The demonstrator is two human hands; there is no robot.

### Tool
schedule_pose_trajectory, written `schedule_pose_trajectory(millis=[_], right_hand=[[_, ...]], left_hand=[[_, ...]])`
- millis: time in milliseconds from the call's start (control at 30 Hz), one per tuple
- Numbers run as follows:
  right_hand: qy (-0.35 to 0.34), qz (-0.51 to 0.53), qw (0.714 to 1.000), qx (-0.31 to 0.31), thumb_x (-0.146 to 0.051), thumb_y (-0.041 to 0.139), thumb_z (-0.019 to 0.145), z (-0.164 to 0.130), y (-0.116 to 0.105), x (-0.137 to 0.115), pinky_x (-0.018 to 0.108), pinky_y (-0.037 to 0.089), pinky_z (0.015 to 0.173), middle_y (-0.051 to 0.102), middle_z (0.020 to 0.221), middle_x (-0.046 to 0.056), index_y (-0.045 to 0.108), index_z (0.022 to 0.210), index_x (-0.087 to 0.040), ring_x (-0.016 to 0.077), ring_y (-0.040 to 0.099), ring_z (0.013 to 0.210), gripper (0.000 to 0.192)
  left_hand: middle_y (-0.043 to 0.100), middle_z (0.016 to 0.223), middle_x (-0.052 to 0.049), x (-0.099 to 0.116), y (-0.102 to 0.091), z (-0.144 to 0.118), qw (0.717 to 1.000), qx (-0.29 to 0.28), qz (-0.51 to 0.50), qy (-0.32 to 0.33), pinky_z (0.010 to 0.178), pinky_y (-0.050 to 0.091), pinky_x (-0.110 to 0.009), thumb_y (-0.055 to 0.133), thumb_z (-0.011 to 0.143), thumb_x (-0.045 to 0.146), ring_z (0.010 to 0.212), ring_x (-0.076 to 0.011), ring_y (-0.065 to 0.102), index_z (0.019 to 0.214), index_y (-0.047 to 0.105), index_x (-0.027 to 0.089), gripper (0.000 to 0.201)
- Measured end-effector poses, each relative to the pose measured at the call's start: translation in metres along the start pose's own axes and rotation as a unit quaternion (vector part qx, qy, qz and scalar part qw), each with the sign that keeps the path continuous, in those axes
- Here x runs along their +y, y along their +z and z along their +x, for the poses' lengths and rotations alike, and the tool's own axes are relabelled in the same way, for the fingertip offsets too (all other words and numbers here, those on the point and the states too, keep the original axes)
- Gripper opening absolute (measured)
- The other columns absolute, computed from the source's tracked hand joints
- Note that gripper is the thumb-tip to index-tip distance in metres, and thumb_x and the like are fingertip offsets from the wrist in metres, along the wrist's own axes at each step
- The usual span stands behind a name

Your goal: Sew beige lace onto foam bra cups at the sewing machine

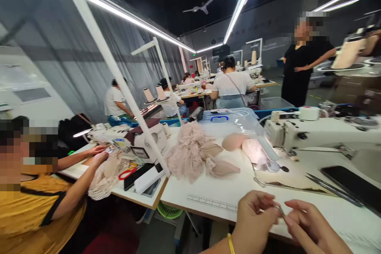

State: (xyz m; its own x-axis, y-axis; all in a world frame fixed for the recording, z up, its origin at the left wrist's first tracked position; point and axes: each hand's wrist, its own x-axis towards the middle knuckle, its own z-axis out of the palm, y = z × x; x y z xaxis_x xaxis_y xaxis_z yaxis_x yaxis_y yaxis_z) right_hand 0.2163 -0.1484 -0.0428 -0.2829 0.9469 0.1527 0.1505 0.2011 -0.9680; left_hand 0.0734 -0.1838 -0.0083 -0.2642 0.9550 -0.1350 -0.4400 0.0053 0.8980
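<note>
Above the front edge of the white table, my left hand (257, 215) pinches a small shiny metal piece (280, 209) between thumb and fingers. My right hand (311, 222) closes on the same piece from the other side, its thumb and fingertips touching it. Fingers hide most of the piece, so its kind does not show. Beyond my hands stands a white sewing machine (320, 131), with a pale pink lace cup (255, 151) lying by its needle area. Long dark tweezers (335, 190) and a black phone (354, 184) lie right of my hands.
A heap of beige lace fabric (190, 151) and a clear plastic bin (232, 117) are farther back. A printed ruler scale (211, 201) lies near the table edge. At left, a co-worker in yellow (44, 214) handles fabric beside a white pole (119, 79). A person in black (300, 63) stands behind.
</note>
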Motion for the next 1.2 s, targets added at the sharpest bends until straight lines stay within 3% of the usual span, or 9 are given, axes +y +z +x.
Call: schedule_pose_trajectory(millis=[33, 100, 200, 300, 467, 700, 933, 1100, 1200], right_hand=[[-0.019, -0.025, 1.000, 0.000, -0.063, 0.059, 0.090, 0.001, -0.005, -0.007, 0.037, 0.055, 0.070, 0.064, 0.075, 0.002, 0.049, 0.113, -0.029, 0.0248, 0.066, 0.072, 0.042], [-0.049, -0.060, 0.997, -0.011, -0.054, 0.052, 0.097, 0.004, -0.014, -0.023, 0.032, 0.051, 0.066, 0.062, 0.075, 0.000, 0.049, 0.114, -0.026, 0.0212, 0.062, 0.068, 0.032], [-0.063, -0.090, 0.993, -0.035, -0.039, 0.049, 0.101, 0.012, -0.023, -0.037, 0.028, 0.043, 0.061, 0.059, 0.074, -0.002, 0.053, 0.113, -0.023, 0.0172, 0.056, 0.065, 0.020], [-0.068, -0.094, 0.993, -0.036, -0.032, 0.051, 0.101, 0.020, -0.030, -0.037, 0.026, 0.038, 0.062, 0.056, 0.074, -0.003, 0.059, 0.100, -0.023, 0.0148, 0.052, 0.067, 0.012], [-0.045, -0.061, 0.997, -0.017, -0.030, 0.056, 0.099, 0.025, -0.044, -0.028, 0.025, 0.036, 0.063, 0.048, 0.068, -0.005, 0.061, 0.088, -0.021, 0.0134, 0.045, 0.066, 0.015], [-0.043, -0.046, 0.998, -0.011, -0.032, 0.061, 0.097, 0.042, -0.061, -0.029, 0.024, 0.032, 0.057, 0.040, 0.064, -0.007, 0.064, 0.087, -0.020, 0.0120, 0.039, 0.060, 0.016], [-0.197, -0.107, 0.968, -0.109, -0.022, 0.060, 0.096, 0.063, -0.061, -0.042, 0.026, 0.040, 0.070, 0.061, 0.078, -0.001, 0.067, 0.084, -0.020, 0.0146, 0.055, 0.074, 0.014], [-0.138, -0.100, 0.980, -0.101, -0.026, 0.063, 0.096, 0.067, -0.061, -0.031, 0.024, 0.036, 0.063, 0.051, 0.068, -0.005, 0.065, 0.082, -0.020, 0.0127, 0.047, 0.064, 0.015], [-0.137, -0.122, 0.979, -0.085, -0.028, 0.062, 0.098, 0.070, -0.078, -0.019, 0.024, 0.039, 0.065, 0.051, 0.070, -0.004, 0.064, 0.081, -0.020, 0.0131, 0.050, 0.067, 0.018]], left_hand=[[0.075, 0.085, -0.008, 0.004, 0.003, 0.000, 1.000, 0.001, -0.002, -0.001, 0.071, 0.052, -0.028, 0.097, 0.056, 0.037, 0.069, -0.0149, 0.064, 0.094, 0.079, 0.012, 0.049], [0.075, 0.085, -0.008, 0.010, 0.009, 0.003, 0.999, 0.023, -0.033, 0.007, 0.078, 0.054, -0.027, 0.096, 0.059, 0.029, 0.079, -0.0165, 0.067, 0.091, 0.080, 0.010, 0.040], [0.074, 0.091, -0.001, 0.011, 0.016, 0.015, 0.997, 0.002, -0.069, -0.027, 0.087, 0.055, -0.023, 0.094, 0.064, 0.029, 0.087, -0.0129, 0.068, 0.092, 0.078, 0.018, 0.034], [0.074, 0.096, -0.001, 0.007, 0.018, 0.025, 0.993, 0.003, -0.105, -0.050, 0.094, 0.057, -0.024, 0.094, 0.066, 0.020, 0.095, -0.0130, 0.071, 0.095, 0.074, 0.019, 0.036], [0.076, 0.103, -0.005, 0.005, 0.020, 0.026, 0.992, -0.005, -0.101, -0.079, 0.098, 0.058, -0.025, 0.095, 0.066, 0.020, 0.107, -0.0183, 0.073, 0.097, 0.073, 0.017, 0.037], [0.077, 0.099, -0.005, 0.005, 0.024, 0.026, 0.994, -0.017, -0.069, -0.088, 0.091, 0.060, -0.023, 0.096, 0.063, 0.023, 0.098, -0.0174, 0.075, 0.096, 0.073, 0.016, 0.041], [0.076, 0.090, -0.004, 0.012, 0.023, 0.023, 0.989, -0.104, 0.012, -0.105, 0.084, 0.059, -0.026, 0.096, 0.065, 0.025, 0.089, -0.0180, 0.074, 0.090, 0.063, 0.018, 0.042], [0.077, 0.091, -0.005, 0.018, 0.015, 0.024, 0.988, -0.117, 0.019, -0.095, 0.084, 0.058, -0.024, 0.092, 0.071, 0.025, 0.090, -0.0166, 0.071, 0.092, 0.068, 0.018, 0.033], [0.075, 0.090, -0.005, 0.026, 0.005, 0.029, 0.986, -0.117, 0.011, -0.116, 0.077, 0.058, -0.019, 0.092, 0.069, 0.027, 0.084, -0.0140, 0.069, 0.095, 0.075, 0.015, 0.033]])
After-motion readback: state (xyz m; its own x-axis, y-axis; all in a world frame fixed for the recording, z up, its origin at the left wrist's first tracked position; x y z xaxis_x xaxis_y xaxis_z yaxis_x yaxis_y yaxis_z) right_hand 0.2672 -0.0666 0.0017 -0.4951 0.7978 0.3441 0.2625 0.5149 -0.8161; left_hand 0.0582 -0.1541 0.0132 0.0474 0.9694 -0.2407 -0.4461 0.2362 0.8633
